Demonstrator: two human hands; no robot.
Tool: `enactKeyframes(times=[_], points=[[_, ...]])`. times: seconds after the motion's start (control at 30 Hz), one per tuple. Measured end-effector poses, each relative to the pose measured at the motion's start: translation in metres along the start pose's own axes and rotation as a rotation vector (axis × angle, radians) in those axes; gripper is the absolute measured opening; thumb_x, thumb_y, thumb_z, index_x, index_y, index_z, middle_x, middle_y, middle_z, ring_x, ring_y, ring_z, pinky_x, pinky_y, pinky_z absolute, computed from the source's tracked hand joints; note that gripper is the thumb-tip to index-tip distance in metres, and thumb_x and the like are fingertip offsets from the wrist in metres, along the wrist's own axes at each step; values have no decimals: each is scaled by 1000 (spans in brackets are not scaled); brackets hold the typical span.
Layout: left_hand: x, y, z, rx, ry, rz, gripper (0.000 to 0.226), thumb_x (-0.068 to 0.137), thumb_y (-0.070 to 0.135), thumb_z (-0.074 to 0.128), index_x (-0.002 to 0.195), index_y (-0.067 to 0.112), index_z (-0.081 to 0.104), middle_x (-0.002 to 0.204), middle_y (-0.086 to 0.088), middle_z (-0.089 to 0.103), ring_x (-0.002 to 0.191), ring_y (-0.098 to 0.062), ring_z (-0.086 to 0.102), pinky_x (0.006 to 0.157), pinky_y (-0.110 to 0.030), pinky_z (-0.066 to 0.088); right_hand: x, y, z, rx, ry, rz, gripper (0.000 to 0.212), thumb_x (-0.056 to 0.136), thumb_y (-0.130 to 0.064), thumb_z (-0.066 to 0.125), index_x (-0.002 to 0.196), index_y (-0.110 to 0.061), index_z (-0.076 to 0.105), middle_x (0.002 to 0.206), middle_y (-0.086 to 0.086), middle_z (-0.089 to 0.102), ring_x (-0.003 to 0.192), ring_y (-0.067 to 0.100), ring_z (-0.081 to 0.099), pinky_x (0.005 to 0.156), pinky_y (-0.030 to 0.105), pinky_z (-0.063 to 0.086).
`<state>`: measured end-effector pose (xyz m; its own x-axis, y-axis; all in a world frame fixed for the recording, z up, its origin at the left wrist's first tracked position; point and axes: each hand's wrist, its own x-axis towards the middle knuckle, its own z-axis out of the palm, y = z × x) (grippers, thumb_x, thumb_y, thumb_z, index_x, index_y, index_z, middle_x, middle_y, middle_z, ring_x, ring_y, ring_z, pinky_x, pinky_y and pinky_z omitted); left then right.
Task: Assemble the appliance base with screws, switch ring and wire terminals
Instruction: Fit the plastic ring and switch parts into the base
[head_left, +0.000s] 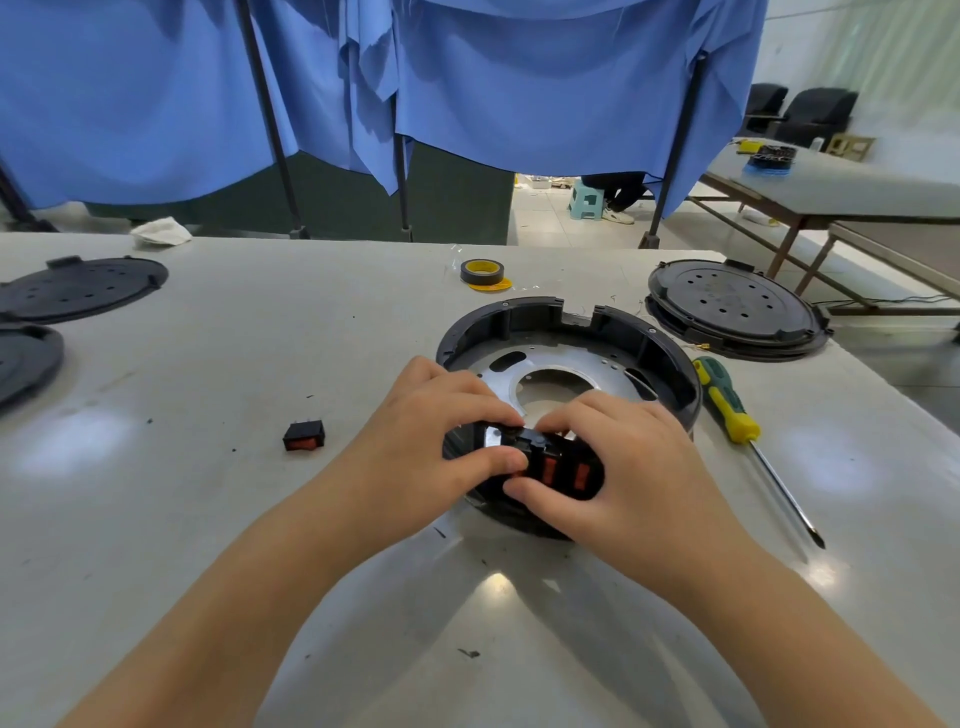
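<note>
Round black plastic appliance base (644, 338) with silver metal plate sat centre bench (311, 332). Both hands, left (431, 441) and right (618, 462), clamped on black switch ring with orange rockers (563, 475) at base's 6 o'clock rim. Ring seating judged underway; spare black rocker switch (304, 435) at 9 o'clock, yellow-green screwdriver (737, 415) at 3 o'clock; screws, terminals pending. No legible writing.

Both forearms bare, no sleeves, gloves or rings; left grip (436, 441), right grip (618, 457).

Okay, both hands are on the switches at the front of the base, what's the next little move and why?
Probably press the switch under the left thumb into the base wall: it sits beside two seated red switches, pinched by both hands. The spare switch waits on the table.
</note>
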<state>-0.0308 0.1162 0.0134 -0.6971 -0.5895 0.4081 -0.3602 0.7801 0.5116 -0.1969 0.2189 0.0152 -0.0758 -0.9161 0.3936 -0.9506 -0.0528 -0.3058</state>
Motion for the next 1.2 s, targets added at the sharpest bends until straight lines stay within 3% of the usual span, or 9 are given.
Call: enactKeyframes(times=[0.27, 0.63, 1.2], points=[[1, -3, -6, -22, -89, -47, 30, 85, 34, 68, 115, 39, 67, 103, 30, 58, 105, 3, 40, 82, -4, 30, 0, 2, 0, 56, 3, 32, 40, 70, -67, 57, 96, -37, 63, 87, -20, 54, 82, 1, 49, 83, 24, 32], [-2, 1, -6, -23, -74, -33, 35, 80, 23, 74, 112, 35, 67, 105, 24, 60, 102, 0, 44, 79, -3, 31, 0, 1, 0, 66, 9, 16, 45, 73, -70, 53, 97, -34, 64, 87, -19, 56, 81, 2, 51, 83, 26, 35], [-2, 0, -4, -28, -50, -31, 28, 84, 26, 70, 110, 36, 69, 103, 24, 61, 101, -1, 47, 80, -6, 34, -1, -1, 2, 159, 116, 51, 21, 83, -51, 62, 89, -31, 67, 80, -18, 61, 77, 4, 56, 83, 31, 42]])
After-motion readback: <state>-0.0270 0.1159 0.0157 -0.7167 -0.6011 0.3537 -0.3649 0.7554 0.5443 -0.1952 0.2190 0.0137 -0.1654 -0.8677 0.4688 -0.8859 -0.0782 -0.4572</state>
